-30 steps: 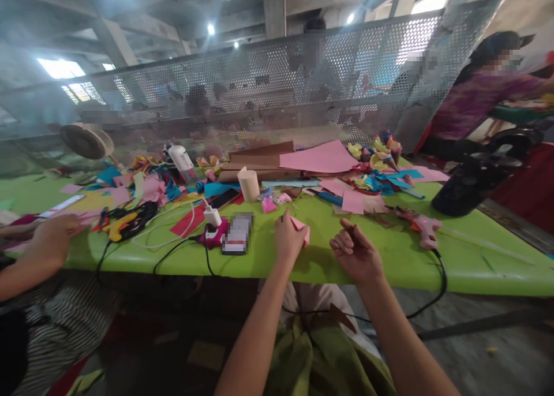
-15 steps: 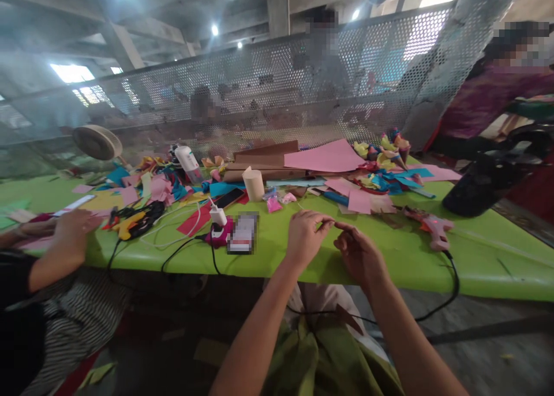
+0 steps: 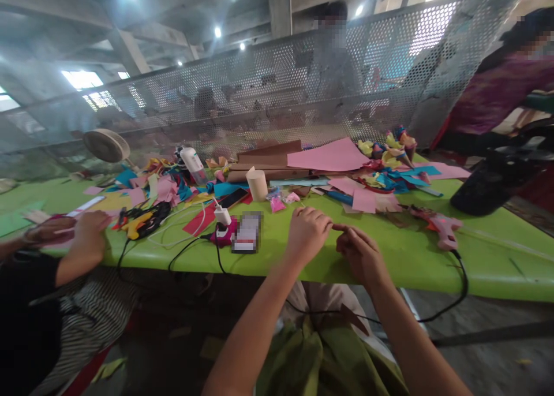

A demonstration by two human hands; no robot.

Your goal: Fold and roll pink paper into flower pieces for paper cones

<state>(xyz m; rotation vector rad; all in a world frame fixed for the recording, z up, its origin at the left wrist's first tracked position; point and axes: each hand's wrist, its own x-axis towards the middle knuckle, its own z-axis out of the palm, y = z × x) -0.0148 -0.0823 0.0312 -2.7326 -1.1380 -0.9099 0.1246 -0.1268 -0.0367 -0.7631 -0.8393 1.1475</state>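
My left hand (image 3: 308, 233) is over the green table (image 3: 277, 260) near its front edge, fingers curled and pinched. Across from it, my right hand (image 3: 360, 251) is closed with its fingertips meeting those of my left. Whatever is between the fingertips, if anything, is too small to make out. A small bright pink packet (image 3: 277, 204) lies just beyond my left hand. Further right sits a pink glue gun (image 3: 444, 230) with a small red light, its black cord running over the table edge. A phone (image 3: 246, 232) lies left of my hands.
A cream paper roll (image 3: 257, 185) stands behind the phone. Pink paper (image 3: 329, 154), brown sheets and paper scraps cover the back. A dark bottle (image 3: 482, 188) is at right. To the left are a yellow glue gun (image 3: 133, 225), cables and a co-worker's hands (image 3: 89, 234).
The whole view has shifted slightly to the right in the frame. My hands stay together at the fingertips, with the left fingers curled a little more. The co-worker's hands have moved slightly.
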